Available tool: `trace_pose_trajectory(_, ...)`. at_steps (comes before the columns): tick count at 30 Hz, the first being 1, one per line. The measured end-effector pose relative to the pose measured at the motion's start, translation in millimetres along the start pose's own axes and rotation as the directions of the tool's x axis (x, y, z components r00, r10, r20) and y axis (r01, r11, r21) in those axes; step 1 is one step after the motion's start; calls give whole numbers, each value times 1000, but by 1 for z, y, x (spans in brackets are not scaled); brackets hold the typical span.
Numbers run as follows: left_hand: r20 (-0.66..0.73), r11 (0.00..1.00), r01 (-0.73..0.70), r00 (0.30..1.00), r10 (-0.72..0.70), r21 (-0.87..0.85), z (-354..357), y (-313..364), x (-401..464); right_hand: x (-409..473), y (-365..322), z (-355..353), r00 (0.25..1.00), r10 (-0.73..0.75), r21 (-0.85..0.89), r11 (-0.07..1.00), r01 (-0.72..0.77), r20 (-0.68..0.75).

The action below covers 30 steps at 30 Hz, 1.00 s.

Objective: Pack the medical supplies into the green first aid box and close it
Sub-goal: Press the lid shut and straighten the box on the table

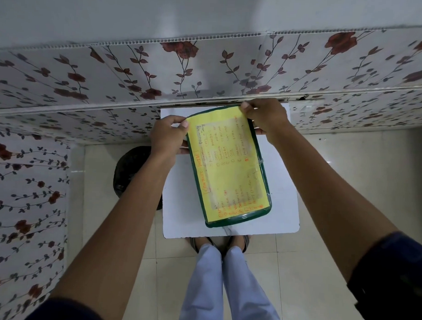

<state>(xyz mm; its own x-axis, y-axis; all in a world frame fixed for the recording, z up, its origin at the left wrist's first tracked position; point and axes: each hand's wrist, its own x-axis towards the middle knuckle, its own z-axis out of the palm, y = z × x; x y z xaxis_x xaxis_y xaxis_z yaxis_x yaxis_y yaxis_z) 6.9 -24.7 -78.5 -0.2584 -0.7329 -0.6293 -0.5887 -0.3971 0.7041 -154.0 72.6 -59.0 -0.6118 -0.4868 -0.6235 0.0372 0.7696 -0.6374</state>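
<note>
2 hands grip the far end of the box [231, 170] on the table [284, 210]: left hand [166, 136] and right hand [264, 116] each clamp a corner with curled fingers, likely seating the lid; supplies unseen.

Both hands' grip on green first aid box [231, 167] far corners, above white table [282, 210].
</note>
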Motion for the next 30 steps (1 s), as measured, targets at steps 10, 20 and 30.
trace_pose_trajectory(10, 285, 972, 215, 941, -182, -90, -11, -44, -62, -55, 65, -11, 961, 136, 76, 984, -159, 240)
trace_pose_trajectory(20, 138, 999, -25, 990, 29, -34, 1, -49, -55, -74, 95, -2, 993, 91, 129, 987, -100, 72)
trace_pose_trajectory(30, 220, 983, 181, 961, -169, -36, -2, -84, -94, -92, 129, -12, 951, 141, 38, 987, -157, 275)
